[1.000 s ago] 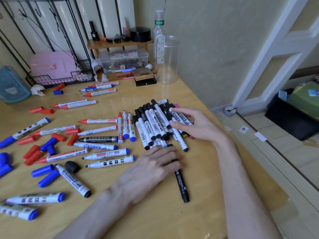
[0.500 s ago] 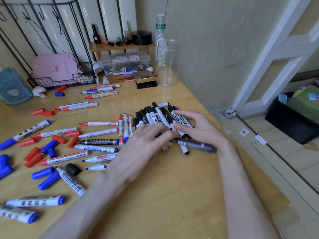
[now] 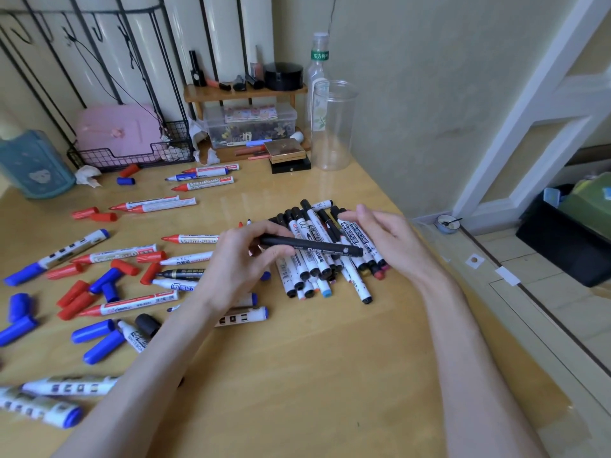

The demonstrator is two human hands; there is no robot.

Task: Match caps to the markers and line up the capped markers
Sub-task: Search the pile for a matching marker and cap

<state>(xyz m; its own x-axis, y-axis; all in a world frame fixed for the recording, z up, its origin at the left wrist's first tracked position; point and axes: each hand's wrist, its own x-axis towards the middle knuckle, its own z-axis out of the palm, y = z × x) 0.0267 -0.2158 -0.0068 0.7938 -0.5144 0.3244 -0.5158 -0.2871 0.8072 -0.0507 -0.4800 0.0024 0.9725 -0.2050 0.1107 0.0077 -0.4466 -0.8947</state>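
Loose caps (image 3: 94, 330) and uncapped markers (image 3: 132, 304) litter the worktop's (image 3: 297, 375) left. The left hand (image 3: 238, 264) grips a black marker (image 3: 317, 246) crosswise over the capped row (image 3: 314, 276) (more heap than line). The right hand (image 3: 390, 239) hovers beside it, fingers relaxed, holding nothing. Lining-up is the step, I judge: next, turn the marker parallel and lay it alongside.

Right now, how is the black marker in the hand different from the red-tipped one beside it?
The left hand holds the black marker up; the red-tipped marker lies on the table. The black marker is all dark, the red-tipped marker white-bodied. Both point sideways.
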